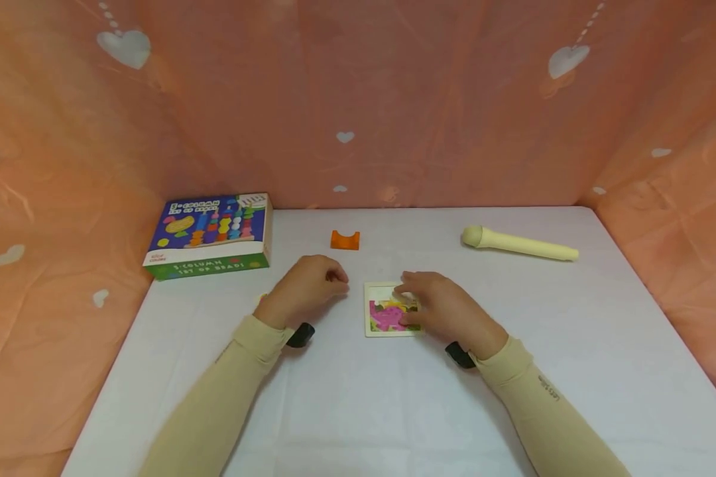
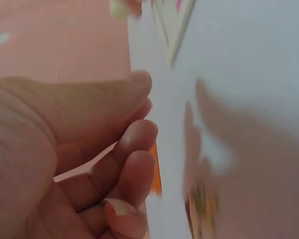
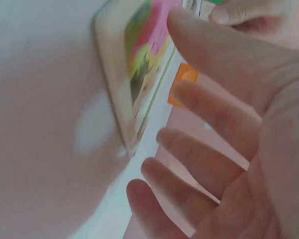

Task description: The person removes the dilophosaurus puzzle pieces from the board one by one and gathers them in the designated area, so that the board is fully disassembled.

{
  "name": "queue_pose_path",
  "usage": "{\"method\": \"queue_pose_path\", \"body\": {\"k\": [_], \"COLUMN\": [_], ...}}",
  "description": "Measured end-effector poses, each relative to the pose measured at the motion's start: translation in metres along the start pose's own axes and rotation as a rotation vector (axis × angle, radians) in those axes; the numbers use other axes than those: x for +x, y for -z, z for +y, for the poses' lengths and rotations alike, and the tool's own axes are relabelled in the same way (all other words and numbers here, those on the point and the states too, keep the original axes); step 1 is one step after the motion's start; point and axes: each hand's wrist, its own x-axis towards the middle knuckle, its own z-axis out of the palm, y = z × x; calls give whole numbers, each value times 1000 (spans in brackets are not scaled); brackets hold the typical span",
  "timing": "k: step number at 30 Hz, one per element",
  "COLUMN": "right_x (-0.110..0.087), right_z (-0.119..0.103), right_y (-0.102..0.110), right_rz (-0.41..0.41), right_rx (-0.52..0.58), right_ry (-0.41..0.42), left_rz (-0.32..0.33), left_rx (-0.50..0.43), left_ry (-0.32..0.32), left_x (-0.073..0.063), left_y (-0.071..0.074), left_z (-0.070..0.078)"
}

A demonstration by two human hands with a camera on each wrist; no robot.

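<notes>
A small square picture puzzle [image 1: 386,319] in a pale frame lies on the white table, showing a pink figure with yellow and green around it. Over its right side my right hand [image 1: 444,306] hovers with fingers spread; in the right wrist view, nothing sits between thumb and fingers [image 3: 199,159]. To the puzzle's left, my left hand [image 1: 307,285] is held above the table, fingers loosely curled. No object shows in its grasp in the left wrist view. Beneath that hand, a blurred multicoloured thing [image 2: 204,206] lies on the table, mostly hidden in the head view.
Toward the back left stands a bead-set box [image 1: 211,235]. An orange notched block [image 1: 345,240] lies behind the puzzle. A pale yellow stick with a rounded end [image 1: 522,245] rests at the back right. Pink curtain [image 1: 394,99] encloses the table's back and sides.
</notes>
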Motion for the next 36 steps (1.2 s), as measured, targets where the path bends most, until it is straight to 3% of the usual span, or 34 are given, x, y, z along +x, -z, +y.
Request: {"method": "queue_pose_path", "body": {"k": [4, 9, 20, 36], "right_x": [-1, -2, -3, -4], "right_z": [-2, -1, -2, -6], "right_y": [-2, -3, -3, -2], "right_rz": [-24, -13, -24, -11], "right_rx": [-21, -34, -15, -41], "right_ry": [56, 108, 96, 79], "left_rz": [-62, -90, -108, -119], "left_rx": [3, 9, 85, 63], "left_ry": [-56, -88, -64, -68], "left_x": [10, 11, 6, 5], "left_y": [-20, -32, -37, -40], "left_z": [17, 25, 32, 30]}}
